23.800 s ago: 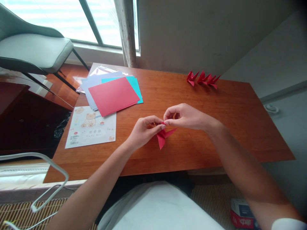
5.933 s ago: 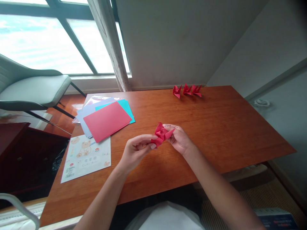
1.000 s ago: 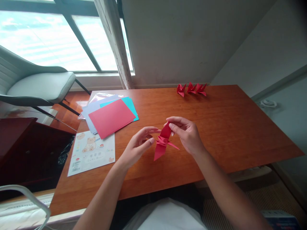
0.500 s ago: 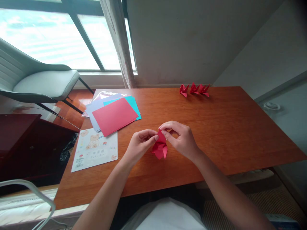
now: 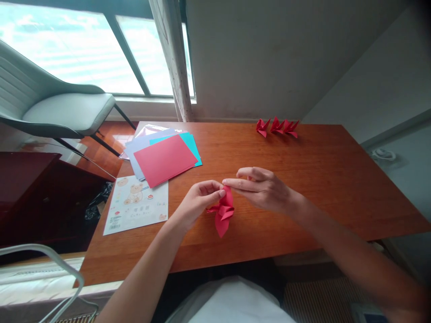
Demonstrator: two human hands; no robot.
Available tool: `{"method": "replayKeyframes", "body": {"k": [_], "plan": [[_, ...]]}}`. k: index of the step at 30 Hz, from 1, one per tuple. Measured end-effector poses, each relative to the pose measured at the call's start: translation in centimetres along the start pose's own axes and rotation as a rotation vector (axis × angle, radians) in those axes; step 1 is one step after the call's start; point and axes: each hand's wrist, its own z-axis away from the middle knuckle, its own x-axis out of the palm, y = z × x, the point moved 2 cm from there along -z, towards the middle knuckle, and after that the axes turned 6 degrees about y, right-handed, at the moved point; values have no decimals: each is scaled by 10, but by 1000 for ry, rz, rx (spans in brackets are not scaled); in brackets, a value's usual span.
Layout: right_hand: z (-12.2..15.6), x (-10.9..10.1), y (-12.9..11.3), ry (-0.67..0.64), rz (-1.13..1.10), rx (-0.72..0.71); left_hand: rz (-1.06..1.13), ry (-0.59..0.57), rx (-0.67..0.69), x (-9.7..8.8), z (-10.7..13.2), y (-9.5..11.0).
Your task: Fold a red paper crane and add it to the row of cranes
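Note:
Over the middle of the wooden table (image 5: 330, 179) both hands work a red folded paper figure (image 5: 222, 214). My left hand (image 5: 198, 204) is closed, its fingertips pinching the figure's upper edge from the left. My right hand (image 5: 264, 190) pinches the same upper edge from the right with thumb and forefinger, the other fingers stretched out. The figure hangs below the fingers, its lower point close to the tabletop.
Three finished red paper figures (image 5: 277, 127) stand in a row at the table's far edge. A stack of coloured sheets with a red one on top (image 5: 164, 157) lies at the far left, a bear-printed sheet (image 5: 136, 204) in front of it. A grey chair (image 5: 63, 112) stands by the window.
The right hand has flattened out and slid along the figure's top edge. The figure has turned and hangs lower, its point nearer the table. The view has shifted slightly.

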Motion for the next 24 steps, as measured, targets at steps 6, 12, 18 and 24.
{"method": "replayKeyframes", "body": {"k": [6,12,18,24], "plan": [[-2,-4,0,-50,-13,34,-48,-61,-15,0,0,0],[2,0,-9,-78,6,109,-21,9,-4,-5,-3,-1],[0,-3,-30,-23,-406,428,-70,19,139,-3,-1,5],[-5,-5,-39,-71,-1259,836,-103,105,303,-2,0,9]]}}
